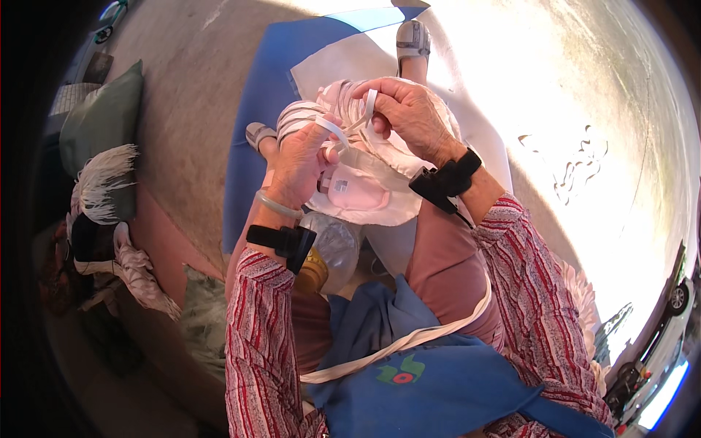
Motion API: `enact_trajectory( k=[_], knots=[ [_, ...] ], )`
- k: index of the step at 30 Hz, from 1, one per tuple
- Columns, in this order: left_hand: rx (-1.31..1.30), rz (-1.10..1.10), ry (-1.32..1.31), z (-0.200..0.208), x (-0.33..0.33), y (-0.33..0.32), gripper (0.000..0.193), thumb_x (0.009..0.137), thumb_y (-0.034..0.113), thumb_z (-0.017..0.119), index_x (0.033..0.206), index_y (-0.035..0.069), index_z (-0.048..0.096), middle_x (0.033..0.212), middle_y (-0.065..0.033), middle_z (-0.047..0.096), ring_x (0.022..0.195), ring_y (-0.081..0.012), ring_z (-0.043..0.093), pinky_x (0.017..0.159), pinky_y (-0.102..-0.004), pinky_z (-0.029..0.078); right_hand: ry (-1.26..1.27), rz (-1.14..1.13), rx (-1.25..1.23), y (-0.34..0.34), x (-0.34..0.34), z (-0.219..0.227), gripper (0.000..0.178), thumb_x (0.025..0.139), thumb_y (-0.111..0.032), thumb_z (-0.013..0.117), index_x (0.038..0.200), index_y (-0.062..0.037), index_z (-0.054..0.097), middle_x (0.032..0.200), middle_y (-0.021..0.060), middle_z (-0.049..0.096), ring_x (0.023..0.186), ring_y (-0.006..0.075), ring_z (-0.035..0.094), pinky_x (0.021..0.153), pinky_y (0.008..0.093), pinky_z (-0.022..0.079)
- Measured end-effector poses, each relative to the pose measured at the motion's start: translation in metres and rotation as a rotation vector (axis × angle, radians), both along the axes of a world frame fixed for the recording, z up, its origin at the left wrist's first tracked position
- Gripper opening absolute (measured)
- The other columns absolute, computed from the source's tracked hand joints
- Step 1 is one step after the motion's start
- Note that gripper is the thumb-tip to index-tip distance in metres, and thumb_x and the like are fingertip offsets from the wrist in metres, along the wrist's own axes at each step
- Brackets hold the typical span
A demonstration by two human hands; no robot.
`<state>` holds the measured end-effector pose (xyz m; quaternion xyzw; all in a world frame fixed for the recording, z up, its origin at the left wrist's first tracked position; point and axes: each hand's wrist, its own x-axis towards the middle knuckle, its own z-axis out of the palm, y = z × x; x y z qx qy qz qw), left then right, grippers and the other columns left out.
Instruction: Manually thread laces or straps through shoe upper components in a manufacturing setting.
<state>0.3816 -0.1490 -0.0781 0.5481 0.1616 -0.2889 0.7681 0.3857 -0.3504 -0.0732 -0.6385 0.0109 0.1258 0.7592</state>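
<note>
The left hand [296, 168] and right hand [410, 120], apart, each pinch white tape [332, 129] just above a pale-pink fabric bundle [394, 182]; from here the tape looks light, limp, best gripped near its ends.

Through my head view I note: cloth bundle [358, 193], pale pink and white; strips [371, 106], white. Sleeves [544, 285], striped red, white and grey. Trousers [449, 274], dusty pink. Apron [456, 379], blue, bearing green-and-red emblem [401, 374]; tie [409, 339], cream. Wristbands [460, 171], black; bracelet [280, 205], milky white. Sheet [261, 109], blue; cushion [104, 124], dark green; fringe [104, 179], white. Shoes [414, 39] I read as off-white and grey.
</note>
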Motion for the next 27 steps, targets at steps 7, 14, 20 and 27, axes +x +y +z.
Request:
enact_trajectory(
  k=[7,14,20,27],
  knots=[
    [0.462,-0.296,-0.268,0.011,-0.006,-0.015,0.022,0.089,0.022,0.067,0.097,0.002,0.067,0.08,-0.0003,0.062,0.064,-0.0058,0.053,0.056,-0.02,0.044,0.067,0.146,-0.049,0.006,0.0,0.004,0.026,0.098,-0.023,0.053,0.102,-0.002,0.067,0.067,-0.003,0.057,0.059,0.0025,0.053,0.053,0.0171,0.044],
    [0.623,-0.404,-0.446,0.016,-0.012,-0.017,0.02,0.09,0.021,0.066,0.092,0.001,0.068,0.071,0.0019,0.06,0.062,-0.0052,0.054,0.054,-0.0211,0.045,-0.074,0.186,0.032,0.012,0.002,0.013,0.027,0.096,-0.01,0.046,0.114,-0.0029,0.064,0.076,0.0008,0.06,0.061,0.0053,0.056,0.062,0.0226,0.049],
    [0.596,-0.383,-0.452,0.01,-0.013,-0.015,0.02,0.092,0.021,0.064,0.092,0.001,0.068,0.069,0.0017,0.06,0.06,-0.0047,0.055,0.051,-0.02,0.045,-0.146,0.37,-0.285,0.005,0.004,-0.018,0.03,0.092,-0.008,0.046,0.116,0.0004,0.062,0.081,0.0035,0.063,0.062,0.0065,0.058,0.058,0.0221,0.049],
    [0.545,-0.392,-0.455,-0.003,-0.009,-0.011,0.019,0.094,0.011,0.053,0.106,0.0,0.062,0.077,-0.0037,0.063,0.061,-0.0086,0.06,0.053,-0.0231,0.05,0.016,0.351,-0.261,0.013,0.007,-0.001,0.018,0.089,-0.015,0.059,0.094,0.0003,0.068,0.066,0.0017,0.063,0.051,0.005,0.057,0.048,0.02,0.046]
  ],
)
